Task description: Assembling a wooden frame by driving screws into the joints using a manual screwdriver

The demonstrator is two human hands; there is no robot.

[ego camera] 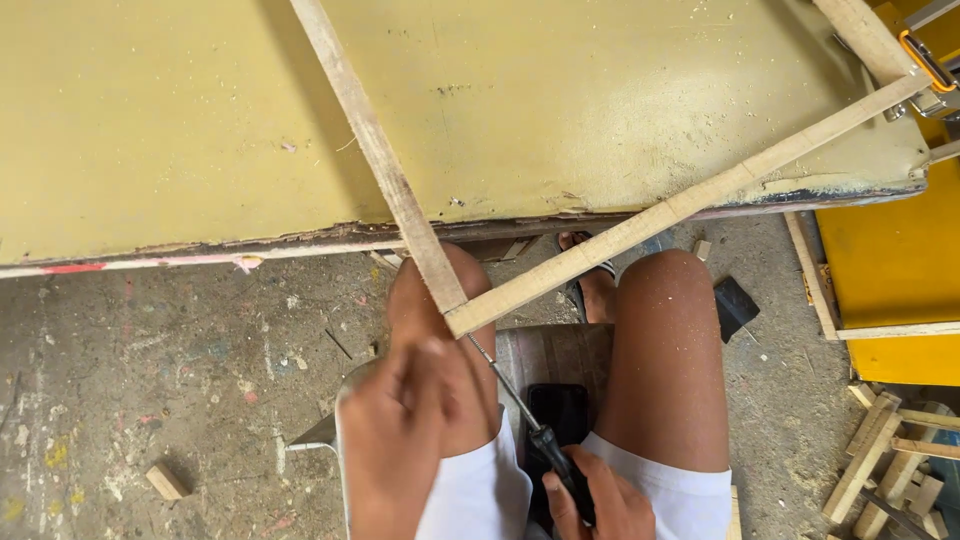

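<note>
Right hand (590, 497) was wrapped tight round a black-handled screwdriver (530, 425), tip at the corner joint of two wood strips (455, 315) overhanging the yellow table's edge (200, 248). Left hand (395, 425) blurred, fingers curled at the joint, grip unclear.

Single head-worn view, looking steeply down from close above the seated person's lap. It faces forward over the knees to the worn yellow-green painted tabletop (600, 100). Dusty grey concrete floor (180, 350) below.

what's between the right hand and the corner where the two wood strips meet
In the head view, only the screwdriver spans that stretch: the right hand grips its black handle, and the thin metal shaft runs up to the corner joint of the two wood strips.
</note>
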